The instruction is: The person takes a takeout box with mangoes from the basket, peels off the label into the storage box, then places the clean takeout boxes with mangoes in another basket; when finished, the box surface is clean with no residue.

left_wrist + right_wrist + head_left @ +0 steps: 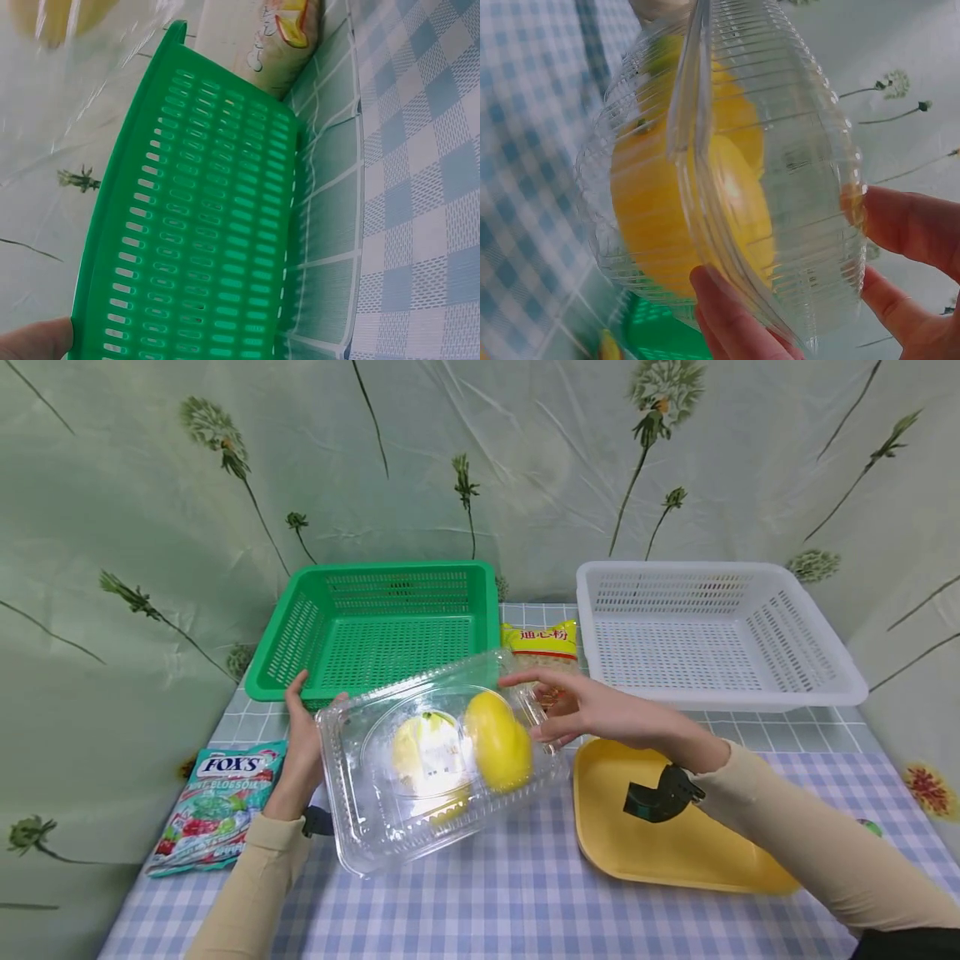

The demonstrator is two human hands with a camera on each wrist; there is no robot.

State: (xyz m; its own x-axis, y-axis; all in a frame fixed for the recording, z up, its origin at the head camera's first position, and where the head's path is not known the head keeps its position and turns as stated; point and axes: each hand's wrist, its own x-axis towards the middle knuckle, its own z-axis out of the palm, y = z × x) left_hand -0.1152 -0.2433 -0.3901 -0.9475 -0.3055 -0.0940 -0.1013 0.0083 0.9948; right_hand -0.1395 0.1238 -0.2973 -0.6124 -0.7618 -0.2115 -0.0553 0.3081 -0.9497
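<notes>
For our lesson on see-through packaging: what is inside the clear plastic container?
Inside the clear plastic container are rounded yellow items that look like fruit. In the head view, a pale patch obscures part of the yellow on the left. They overlap, so I cannot count them.

FOX'S on bag (217,814), 通心粉 on packet (539,647)

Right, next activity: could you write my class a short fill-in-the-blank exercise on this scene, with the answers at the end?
1. The person's right hand holds a clear container, and the fruit inside is mostly ____ in colour.
2. In the head view, the green basket stands to the ____ of the white basket.
3. The packet lies ____ these two baskets, with one on each side.
4. The brand name printed on the teal bag is ____.

Missing words: yellow; left; between; FOX'S
</notes>
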